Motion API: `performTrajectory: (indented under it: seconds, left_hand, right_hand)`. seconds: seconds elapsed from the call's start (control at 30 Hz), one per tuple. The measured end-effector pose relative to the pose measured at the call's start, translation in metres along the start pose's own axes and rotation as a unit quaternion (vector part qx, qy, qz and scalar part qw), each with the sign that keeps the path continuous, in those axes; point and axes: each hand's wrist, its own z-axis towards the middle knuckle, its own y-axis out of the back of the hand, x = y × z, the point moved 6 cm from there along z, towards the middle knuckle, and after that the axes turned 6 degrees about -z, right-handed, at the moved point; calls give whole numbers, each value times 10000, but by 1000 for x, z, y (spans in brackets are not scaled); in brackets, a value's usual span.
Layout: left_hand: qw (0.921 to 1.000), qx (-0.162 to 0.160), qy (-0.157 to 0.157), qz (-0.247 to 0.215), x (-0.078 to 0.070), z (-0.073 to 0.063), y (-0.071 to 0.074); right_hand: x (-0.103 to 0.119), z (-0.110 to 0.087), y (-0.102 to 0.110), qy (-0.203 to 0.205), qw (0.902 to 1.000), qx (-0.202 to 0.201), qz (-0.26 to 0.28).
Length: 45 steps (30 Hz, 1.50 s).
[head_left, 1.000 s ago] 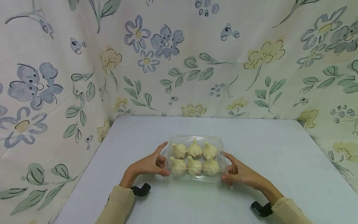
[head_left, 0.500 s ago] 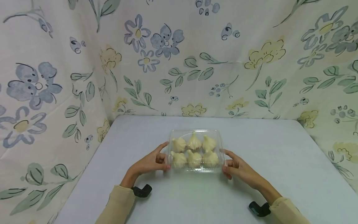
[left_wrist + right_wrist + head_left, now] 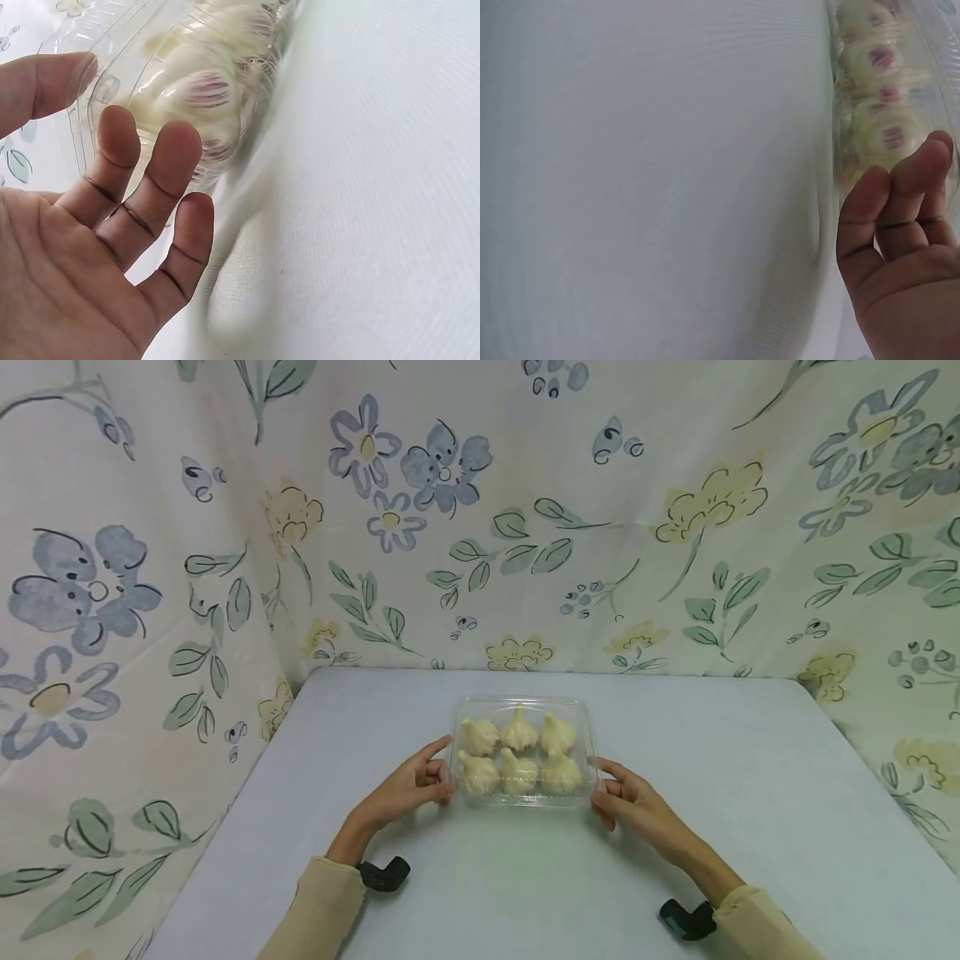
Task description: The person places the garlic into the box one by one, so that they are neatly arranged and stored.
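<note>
A clear plastic clamshell box (image 3: 457, 710) lies on the table with its lid down. Inside sit two rows of pale garlic bulbs (image 3: 518, 771), purple streaks showing on them in the left wrist view. My left hand (image 3: 411, 787) touches the box's left side with thumb and index fingertips. In the left wrist view its other fingers (image 3: 177, 161) bend loosely and do not wrap the box. At the opposite side my right hand (image 3: 632, 797) has its fingertips against the box wall. The right wrist view shows its fingers (image 3: 866, 202) bent close to the box end.
The pale cloth-covered table (image 3: 517, 885) extends around the box. A floral curtain (image 3: 525, 593) hangs behind it and along both sides. Each wrist carries a black camera mount (image 3: 385, 874) near the sleeve cuff.
The clamshell box has moved away from the person, toward the table's far edge. Both hands stay at its sides, and the right forearm has shifted slightly left.
</note>
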Motion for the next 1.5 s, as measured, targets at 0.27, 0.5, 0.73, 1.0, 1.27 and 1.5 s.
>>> performTrajectory:
  seconds: [0.27,0.5,0.73,1.0,1.27,1.5]
  left_hand:
    - [9997,-164,118,151,-1,0,1]
    - [9988,-353,187,299,2,0,4]
    - [9975,-504,356,334,8,0,5]
    - [9943,-958,441,-156,14,3,5]
    - [9756,-1758,725,-1096,18,9,-2]
    - [9644,-2255,794,-1131,15,10,-5]
  right_hand:
    - [0,3,1,-51,9996,-237,-170]
    - [1,3,2,-242,9984,-512,-80]
    - [-2,2,1,-563,9948,-848,15]
    - [0,0,0,-872,9877,-1285,187]
    - [2,-1,3,-1288,9747,-1808,262]
    - [1,-1,4,-1549,9677,-1953,365]
